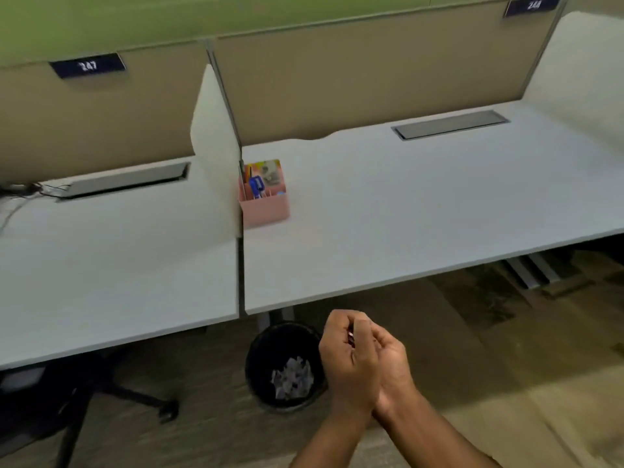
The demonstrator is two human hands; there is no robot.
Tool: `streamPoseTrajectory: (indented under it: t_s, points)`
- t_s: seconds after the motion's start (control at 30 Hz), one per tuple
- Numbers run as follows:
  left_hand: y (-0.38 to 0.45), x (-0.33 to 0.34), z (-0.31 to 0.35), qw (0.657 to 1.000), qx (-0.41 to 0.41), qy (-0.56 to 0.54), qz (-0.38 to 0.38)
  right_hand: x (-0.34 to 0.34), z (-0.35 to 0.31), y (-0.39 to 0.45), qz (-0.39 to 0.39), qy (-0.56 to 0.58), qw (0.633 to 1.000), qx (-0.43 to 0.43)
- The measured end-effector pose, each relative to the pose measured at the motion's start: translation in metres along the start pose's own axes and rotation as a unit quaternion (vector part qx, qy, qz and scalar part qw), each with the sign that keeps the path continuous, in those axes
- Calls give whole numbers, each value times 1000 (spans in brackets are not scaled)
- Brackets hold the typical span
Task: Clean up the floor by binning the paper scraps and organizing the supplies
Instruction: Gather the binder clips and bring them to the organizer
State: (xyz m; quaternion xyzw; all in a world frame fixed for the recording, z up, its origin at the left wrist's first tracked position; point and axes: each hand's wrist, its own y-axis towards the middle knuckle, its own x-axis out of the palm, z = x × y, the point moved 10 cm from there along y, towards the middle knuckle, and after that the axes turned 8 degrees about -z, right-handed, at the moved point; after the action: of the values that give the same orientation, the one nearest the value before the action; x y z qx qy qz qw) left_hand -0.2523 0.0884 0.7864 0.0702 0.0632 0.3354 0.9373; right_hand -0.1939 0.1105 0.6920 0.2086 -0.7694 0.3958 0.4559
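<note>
My left hand (347,363) and my right hand (393,366) are pressed together low in the middle of the view, above the floor and just in front of the desk edge. Both are closed around a small red item (350,336), and only its tip shows between the fingers. Just left of my hands, a black waste bin (261,352) stands on the floor under the desk with crumpled paper scraps (292,378) inside. A pink organizer box (266,211) sits on the white desk (405,214) by the divider and holds a blue tool and other supplies.
A white side divider (212,146) splits this desk from the left desk (101,265). Beige back panels carry number plates. A black office chair base (111,393) stands under the left desk. Desk legs (530,268) and carpet lie to the right.
</note>
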Motion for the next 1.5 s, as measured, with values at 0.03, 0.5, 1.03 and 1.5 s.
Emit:
streamPoseTrajectory:
  t_s: [0.03, 0.5, 1.03, 1.5]
  points:
    - [8, -3, 9, 999, 14, 39, -5, 16, -4, 0, -10, -19, 1000, -10]
    - [162, -38, 25, 978, 111, 150, 88, 82, -42, 141, 27, 77, 995, 57]
    - [388, -78, -170, 747, -230, 609, -136, 79, -155, 412, 98, -72, 973, 194]
    - [392, -85, -181, 781, -280, 545, -121, 94, -129, 521, 57, -288, 902, 318]
